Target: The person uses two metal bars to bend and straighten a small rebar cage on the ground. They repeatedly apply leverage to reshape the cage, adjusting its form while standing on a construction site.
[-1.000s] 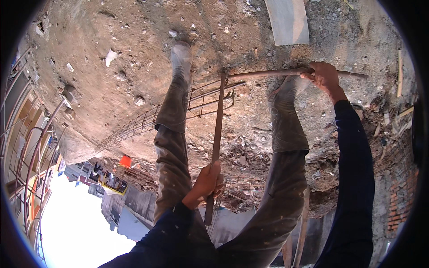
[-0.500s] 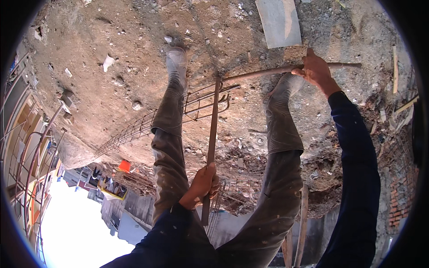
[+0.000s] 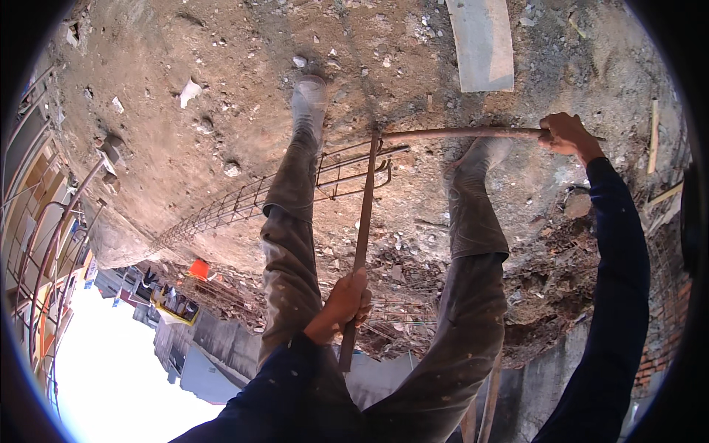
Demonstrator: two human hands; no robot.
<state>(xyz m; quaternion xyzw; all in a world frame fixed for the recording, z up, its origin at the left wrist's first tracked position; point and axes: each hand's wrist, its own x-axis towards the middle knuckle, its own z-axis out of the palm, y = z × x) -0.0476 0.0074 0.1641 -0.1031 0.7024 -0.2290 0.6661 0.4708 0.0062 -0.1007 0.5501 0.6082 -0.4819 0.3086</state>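
Observation:
My left hand (image 3: 346, 299) is closed around the lower part of a long, flat-looking brown bar (image 3: 367, 199) that points away from me between my legs. At its far end this bar meets a second, rusty brown bar (image 3: 458, 134), which runs to the right across my right boot. My right hand (image 3: 567, 136) grips that second bar near its right end, fingers wrapped round it. Whether the two bars are joined or only touch, I cannot tell. A rebar cage (image 3: 251, 196) lies on the ground beneath, passing behind my left leg, its hooked ends near the first bar.
My dusty boots stand on stony dirt (image 3: 148, 148), left boot (image 3: 309, 111) and right boot (image 3: 480, 159). A pale flat sheet (image 3: 484, 48) lies ahead. Rubble (image 3: 546, 284) and a brick wall (image 3: 657, 362) are on the right. An orange object (image 3: 199, 269) shows at lower left.
My right hand has slid outward along the rusty bar toward its right end, and that bar now lies more level. My left hand keeps its hold. The whole view has shifted slightly.

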